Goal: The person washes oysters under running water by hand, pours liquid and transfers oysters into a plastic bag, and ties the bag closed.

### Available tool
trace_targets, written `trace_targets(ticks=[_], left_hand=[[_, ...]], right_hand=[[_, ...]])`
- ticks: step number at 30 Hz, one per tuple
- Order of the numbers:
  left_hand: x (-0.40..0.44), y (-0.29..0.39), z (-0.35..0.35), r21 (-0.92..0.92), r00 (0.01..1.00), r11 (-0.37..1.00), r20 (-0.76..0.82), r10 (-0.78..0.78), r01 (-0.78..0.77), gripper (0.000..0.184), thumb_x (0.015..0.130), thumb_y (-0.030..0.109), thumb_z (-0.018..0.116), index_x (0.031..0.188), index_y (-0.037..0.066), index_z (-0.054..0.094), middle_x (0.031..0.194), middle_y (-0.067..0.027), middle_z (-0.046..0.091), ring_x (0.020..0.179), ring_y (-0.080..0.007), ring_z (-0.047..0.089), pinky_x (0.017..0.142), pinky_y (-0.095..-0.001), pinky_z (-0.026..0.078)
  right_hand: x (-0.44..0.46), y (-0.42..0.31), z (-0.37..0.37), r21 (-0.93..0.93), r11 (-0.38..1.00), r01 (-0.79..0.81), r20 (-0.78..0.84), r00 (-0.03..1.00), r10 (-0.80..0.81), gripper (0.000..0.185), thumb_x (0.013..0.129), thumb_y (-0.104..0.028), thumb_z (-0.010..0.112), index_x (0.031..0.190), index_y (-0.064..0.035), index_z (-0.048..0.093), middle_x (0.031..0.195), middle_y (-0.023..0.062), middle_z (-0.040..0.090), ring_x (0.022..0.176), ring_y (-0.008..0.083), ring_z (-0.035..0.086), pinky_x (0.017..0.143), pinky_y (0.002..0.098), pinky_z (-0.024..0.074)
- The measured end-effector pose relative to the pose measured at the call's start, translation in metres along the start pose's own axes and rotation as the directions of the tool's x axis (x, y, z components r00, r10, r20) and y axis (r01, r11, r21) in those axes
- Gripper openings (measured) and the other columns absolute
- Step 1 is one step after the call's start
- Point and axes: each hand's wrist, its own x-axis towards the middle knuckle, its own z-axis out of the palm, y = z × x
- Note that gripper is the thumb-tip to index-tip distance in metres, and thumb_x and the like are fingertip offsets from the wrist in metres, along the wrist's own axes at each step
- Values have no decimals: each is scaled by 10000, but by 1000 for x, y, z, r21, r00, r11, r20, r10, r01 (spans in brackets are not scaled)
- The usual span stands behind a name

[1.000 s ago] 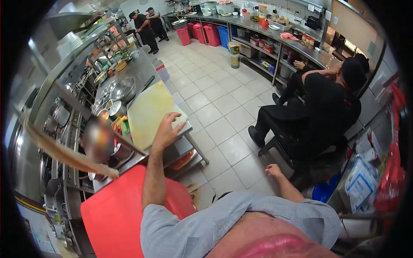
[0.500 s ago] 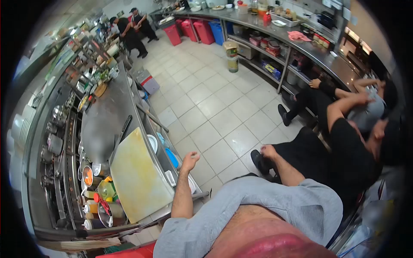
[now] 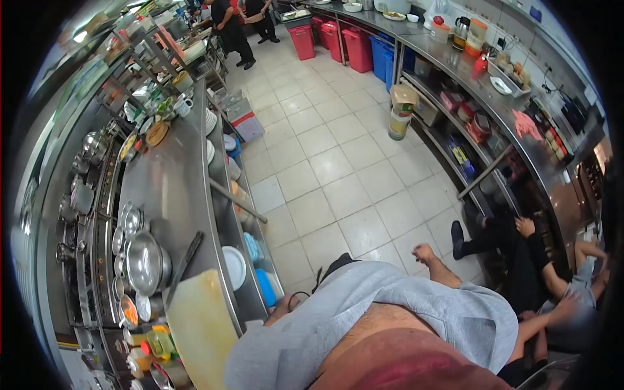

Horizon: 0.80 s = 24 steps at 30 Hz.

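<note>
Cutting board (image 3: 198,325) lies at the near end of the steel worktop (image 3: 166,188), a knife (image 3: 186,264) by its far edge, my left hand (image 3: 281,307) near it but too hidden to tell its grip, my right hand (image 3: 424,253) loosely half-open and empty above the floor (image 3: 344,195)

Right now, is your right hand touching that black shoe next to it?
Apart: the head view shows pale floor between the right hand and the black shoe.
</note>
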Motion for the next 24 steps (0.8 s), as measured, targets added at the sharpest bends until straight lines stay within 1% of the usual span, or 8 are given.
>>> trace_targets(ticks=[2, 6, 10, 12, 13, 17, 23, 24], left_hand=[[15, 57, -6, -2, 1000, 1000, 7, 22, -22, 212, 760, 190, 574, 897, 29, 596, 661, -86, 541, 546, -210, 519, 419, -369, 422], [73, 218, -4, 70, 988, 986, 44, 149, -152, 213, 761, 193, 571, 894, 29, 595, 658, -87, 544, 539, -208, 520, 416, -365, 423], [127, 395, 24, 149, 948, 938, 107, 301, -314, 214, 762, 197, 568, 891, 28, 594, 655, -89, 546, 531, -206, 521, 414, -362, 424], [146, 468, 41, 157, 930, 919, 119, 347, -363, 215, 763, 199, 567, 890, 28, 594, 653, -89, 547, 527, -205, 521, 412, -360, 424], [153, 501, 49, 160, 925, 912, 118, 362, -378, 215, 763, 200, 566, 889, 28, 594, 652, -90, 548, 526, -204, 521, 412, -359, 425], [167, 598, 72, 160, 926, 913, 114, 360, -375, 217, 764, 204, 563, 887, 28, 593, 649, -91, 550, 518, -202, 522, 409, -355, 426], [214, 680, 95, 163, 965, 954, 116, 236, -253, 219, 766, 210, 559, 883, 27, 592, 645, -93, 554, 507, -199, 523, 405, -350, 427], [226, 691, 98, 164, 972, 961, 114, 206, -223, 220, 766, 211, 558, 882, 27, 592, 644, -94, 554, 505, -198, 523, 404, -349, 427]], right_hand=[[46, 28, -23, -354, 923, 148, 204, 976, -79, 112, 742, -121, 618, 798, -24, 626, 570, 105, 586, 420, 177, 533, 342, 317, 380], [78, -22, -57, 182, 947, -264, -82, 956, 282, 121, 753, -148, 632, 794, -35, 635, 562, 107, 594, 412, 180, 535, 353, 313, 400], [181, -60, -100, -46, 959, -279, -13, 960, 278, 146, 737, -97, 625, 869, -36, 621, 648, 97, 594, 522, 202, 600, 363, 304, 405], [233, -107, -128, -204, 955, -215, 7, 975, 221, 153, 742, -125, 621, 864, -33, 622, 659, 94, 600, 519, 191, 600, 365, 304, 407], [272, -116, -136, -302, 953, -24, -4, 1000, 24, 165, 718, -156, 625, 843, -50, 638, 650, 75, 617, 558, 208, 608, 459, 332, 454], [414, -225, -199, -410, 869, 276, 84, 960, -265, 136, 717, -190, 610, 713, -56, 634, 515, 83, 568, 402, 146, 514, 369, 301, 405], [523, -474, -264, -50, 835, 549, -99, 829, -551, 273, 716, -155, 602, 940, 1, 595, 760, 75, 610, 551, 130, 558, 500, 275, 470], [521, -518, -272, 19, 880, 475, -138, 873, -469, 277, 718, -159, 604, 945, -2, 593, 755, 73, 607, 550, 129, 557, 517, 275, 473]])
